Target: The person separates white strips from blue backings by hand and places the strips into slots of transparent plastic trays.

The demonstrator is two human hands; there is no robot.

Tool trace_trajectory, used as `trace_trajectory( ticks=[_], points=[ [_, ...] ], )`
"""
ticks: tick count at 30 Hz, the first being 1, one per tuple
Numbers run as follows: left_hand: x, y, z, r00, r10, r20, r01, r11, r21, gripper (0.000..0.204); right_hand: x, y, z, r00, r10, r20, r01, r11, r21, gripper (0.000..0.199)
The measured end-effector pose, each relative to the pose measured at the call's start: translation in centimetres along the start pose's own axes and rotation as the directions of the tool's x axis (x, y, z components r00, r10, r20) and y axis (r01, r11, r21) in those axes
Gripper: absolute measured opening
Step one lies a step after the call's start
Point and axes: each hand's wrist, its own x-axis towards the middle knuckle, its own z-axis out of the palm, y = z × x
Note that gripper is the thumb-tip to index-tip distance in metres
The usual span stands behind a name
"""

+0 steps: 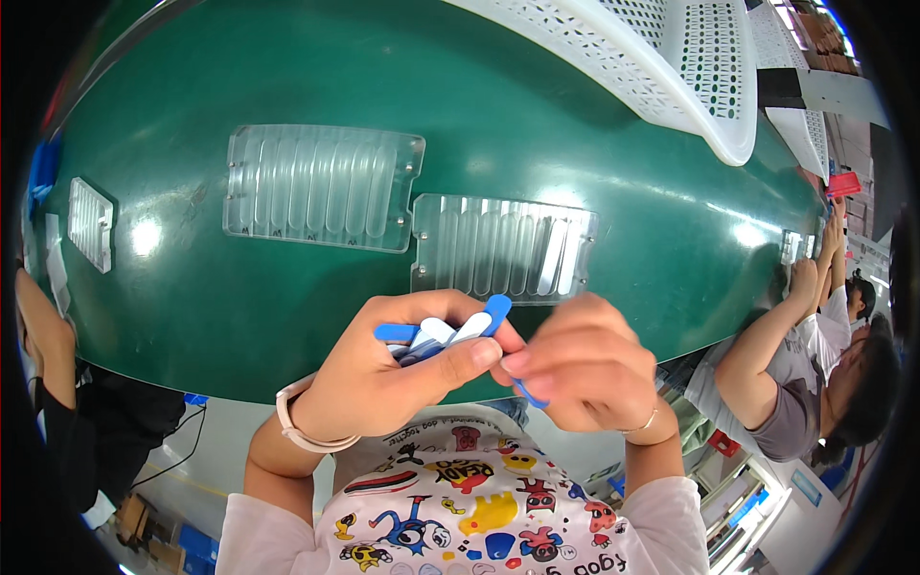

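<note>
My left hand (407, 359) is closed around a bunch of flat, round-ended blue and white strips (450, 333), which look like small nail files. Their ends fan out between thumb and fingers. My right hand (586, 369), a little blurred, pinches a blue strip (530, 394) close beside the bunch. Just beyond my hands lies a clear slotted tray (460, 247). White strips (553, 257) sit in slots toward its right end. Farther left is a second clear slotted tray (321, 187), its near right corner close to the first one.
Both trays rest on a green table (537, 105). A smaller-looking clear tray (91, 225) lies at the far left. White perforated baskets (671, 72) stand at the back right. Other people sit on both sides, with a co-worker's arm (757, 359) at the right table edge.
</note>
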Motion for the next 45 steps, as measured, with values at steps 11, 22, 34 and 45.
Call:
trace_trajectory(
  ticks=[11,22,34,45],
  points=[
    [0.2,-0.1,0.2,0.994,0.009,-0.108,-0.027,0.985,-0.170,0.026,4.3,-1.0,-4.4,0.909,0.413,0.059,-0.371,0.865,-0.338,0.021],
    [-0.1,-0.6,0.0,0.997,0.035,-0.063,-0.039,0.997,-0.061,0.025,7.3,1.9,-3.7,0.752,0.610,0.250,-0.503,0.776,-0.381,0.024],
    [0.1,-0.5,0.9,0.989,0.042,-0.144,-0.052,0.997,-0.061,0.018,8.1,1.3,-4.6,0.708,0.611,0.353,-0.398,0.759,-0.516,0.056],
    [0.1,-0.7,0.7,0.979,0.070,-0.193,-0.093,0.989,-0.115,0.015,4.6,-1.2,-5.3,0.924,0.379,0.058,-0.205,0.616,-0.760,0.021]
  ],
)
